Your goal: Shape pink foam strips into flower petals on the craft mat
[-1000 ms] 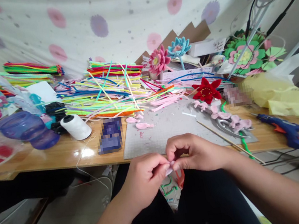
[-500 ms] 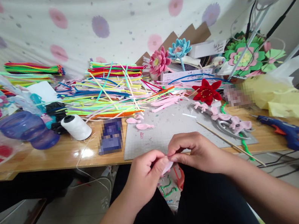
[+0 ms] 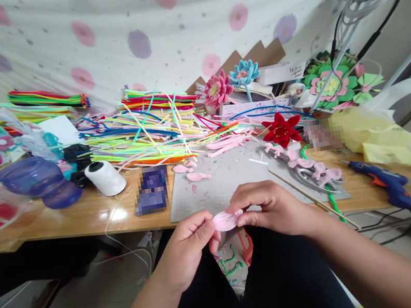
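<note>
Between my hands, above my lap, is a pale pink fuzzy petal (image 3: pixel 224 221), apparently made of pipe cleaners. My left hand (image 3: pixel 189 243) pinches its left end between thumb and fingers. The fingers of my right hand (image 3: pixel 267 206) are closed on its narrower right end. Two similar pink petals (image 3: pixel 198 176) lie at the left of the grey cutting mat (image 3: pixel 227 187), just beyond my hands. More pink pieces (image 3: pixel 312 167) rest on and beside a metal dish at the mat's right edge.
Bundles of coloured pipe cleaners (image 3: pixel 140 138) spread along the back. A white thread spool (image 3: pixel 105 178) and purple vase (image 3: pixel 39 182) stand left. At right are a thin wooden stick (image 3: pixel 311 197), a blue glue gun (image 3: pixel 383 179) and a red flower (image 3: pixel 282 129).
My left hand has moved slightly left and the fingers have parted from the right hand's, so more of the pink petal shows between them. The view has shifted a little.
</note>
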`<state>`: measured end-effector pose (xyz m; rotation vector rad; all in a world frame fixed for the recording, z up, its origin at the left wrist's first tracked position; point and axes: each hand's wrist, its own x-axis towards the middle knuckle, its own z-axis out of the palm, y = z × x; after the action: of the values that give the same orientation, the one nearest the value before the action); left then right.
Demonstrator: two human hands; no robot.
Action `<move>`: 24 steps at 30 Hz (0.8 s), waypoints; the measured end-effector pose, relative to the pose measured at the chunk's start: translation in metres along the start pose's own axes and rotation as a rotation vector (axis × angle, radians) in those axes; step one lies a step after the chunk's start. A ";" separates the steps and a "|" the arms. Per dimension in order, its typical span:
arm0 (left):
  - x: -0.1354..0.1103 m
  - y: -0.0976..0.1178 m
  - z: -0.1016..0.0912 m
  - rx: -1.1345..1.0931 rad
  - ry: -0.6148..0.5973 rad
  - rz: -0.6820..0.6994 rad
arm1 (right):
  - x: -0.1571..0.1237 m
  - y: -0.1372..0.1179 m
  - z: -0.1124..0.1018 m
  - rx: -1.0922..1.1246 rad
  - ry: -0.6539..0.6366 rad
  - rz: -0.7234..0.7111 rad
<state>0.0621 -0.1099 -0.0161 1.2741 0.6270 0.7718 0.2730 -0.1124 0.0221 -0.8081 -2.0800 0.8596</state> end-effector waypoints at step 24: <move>0.005 0.012 0.007 0.460 0.059 -0.039 | -0.008 0.006 0.015 0.152 0.212 0.340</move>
<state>0.0688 -0.1086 -0.0029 1.6549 0.9094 0.6546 0.2670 -0.1200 0.0066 -1.1367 -1.6962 1.0488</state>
